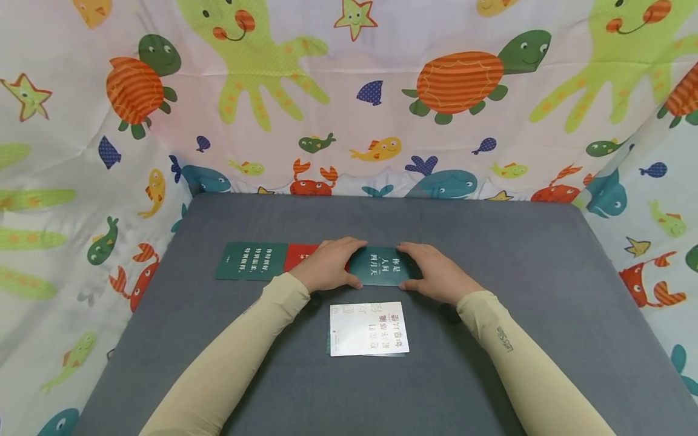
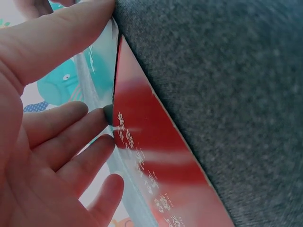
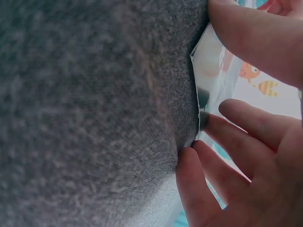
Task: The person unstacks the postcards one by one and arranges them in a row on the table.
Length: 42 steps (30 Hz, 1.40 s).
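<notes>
A dark green card (image 1: 376,266) with white Chinese characters lies on the grey surface, to the right of a red card (image 1: 297,254). My left hand (image 1: 329,263) holds its left part, thumb at the near edge and fingers at the far edge. On the right end, my right hand (image 1: 438,272) grips it the same way. The left hand covers much of the red card, which the left wrist view shows as a glossy red card (image 2: 151,127) meeting the held one. Left of the red card is another green card (image 1: 253,261), continuing the row.
Closer to me, a white card (image 1: 354,333) with printed characters lies on top of green-edged cards. The grey surface (image 1: 518,242) reaches back to a cloth (image 1: 382,175) printed with sea animals, which also hangs at both sides.
</notes>
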### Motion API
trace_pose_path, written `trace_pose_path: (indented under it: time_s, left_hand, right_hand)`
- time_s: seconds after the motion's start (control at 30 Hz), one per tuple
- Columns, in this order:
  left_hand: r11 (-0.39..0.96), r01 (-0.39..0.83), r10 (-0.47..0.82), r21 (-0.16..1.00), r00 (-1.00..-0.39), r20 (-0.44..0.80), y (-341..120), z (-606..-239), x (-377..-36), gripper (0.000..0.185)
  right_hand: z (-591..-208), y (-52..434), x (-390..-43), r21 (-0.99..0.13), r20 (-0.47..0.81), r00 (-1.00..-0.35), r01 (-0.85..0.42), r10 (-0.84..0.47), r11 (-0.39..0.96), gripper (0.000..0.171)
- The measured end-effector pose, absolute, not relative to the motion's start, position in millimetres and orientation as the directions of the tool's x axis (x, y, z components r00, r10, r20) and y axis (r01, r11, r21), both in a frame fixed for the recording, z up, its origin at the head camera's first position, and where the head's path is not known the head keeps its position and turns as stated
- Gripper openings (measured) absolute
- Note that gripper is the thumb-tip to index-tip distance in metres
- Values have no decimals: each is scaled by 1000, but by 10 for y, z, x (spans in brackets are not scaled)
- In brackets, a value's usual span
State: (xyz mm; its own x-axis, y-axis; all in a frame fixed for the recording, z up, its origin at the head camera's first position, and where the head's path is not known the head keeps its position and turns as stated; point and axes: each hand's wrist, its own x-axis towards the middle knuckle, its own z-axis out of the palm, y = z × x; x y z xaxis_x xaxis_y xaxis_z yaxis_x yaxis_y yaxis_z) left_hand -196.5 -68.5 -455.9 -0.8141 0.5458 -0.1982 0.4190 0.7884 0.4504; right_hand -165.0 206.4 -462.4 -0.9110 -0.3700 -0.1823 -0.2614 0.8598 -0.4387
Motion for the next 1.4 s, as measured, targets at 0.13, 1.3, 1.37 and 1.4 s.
trace_pose_path:
  time_s: [0.13, 1.3, 1.37, 1.4]
  left_hand:
    - [797, 416, 538, 438, -819, -199, -691, -4569, -1964, 97]
    - [758, 482, 585, 439, -801, -131, -1025, -4449, -887, 102]
    - [760, 460, 579, 459, -801, -154, -1058, -4466, -844, 105]
    - [759, 453, 578, 467, -799, -165, -1068, -4472, -831, 106]
  right_hand:
    - [-4610, 2036, -1666, -430, -186, -909, -266, -373, 863, 88]
    - [-4498, 1783, -737, -379, -38, -874, -435, -484, 817, 86]
    - [-4527, 1781, -675, -384, -47, -869, -440, -493, 812, 87]
    - [-4543, 1780, -648, -385, -49, -868, -440, -494, 811, 87]
